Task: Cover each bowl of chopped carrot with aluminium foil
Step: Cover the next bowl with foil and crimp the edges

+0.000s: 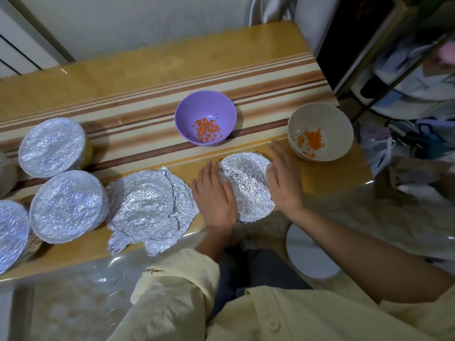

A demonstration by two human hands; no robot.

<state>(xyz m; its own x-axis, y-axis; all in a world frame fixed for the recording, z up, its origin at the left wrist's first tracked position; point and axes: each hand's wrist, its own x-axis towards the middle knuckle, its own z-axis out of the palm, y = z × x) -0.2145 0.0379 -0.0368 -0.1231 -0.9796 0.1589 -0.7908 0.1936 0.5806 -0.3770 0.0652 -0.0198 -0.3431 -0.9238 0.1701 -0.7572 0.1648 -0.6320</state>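
Observation:
A foil-covered bowl (247,185) sits at the table's near edge between my hands. My left hand (214,193) presses flat against its left side and my right hand (283,175) against its right side, fingers extended along the foil. Behind it stand two uncovered bowls of chopped carrot: a purple bowl (205,108) and a beige bowl (320,119) to the right. A pile of crumpled foil sheets (147,205) lies left of my left hand. Three foil-covered bowls stand further left: one at the back (53,146), one nearer (67,206), one at the frame edge (11,235).
The wooden table (147,67) has a striped cloth across its middle. A white round stool (307,254) stands below the table's right corner. A metal shelf rack with clutter (406,70) and bags fills the right side. A wall runs behind the table.

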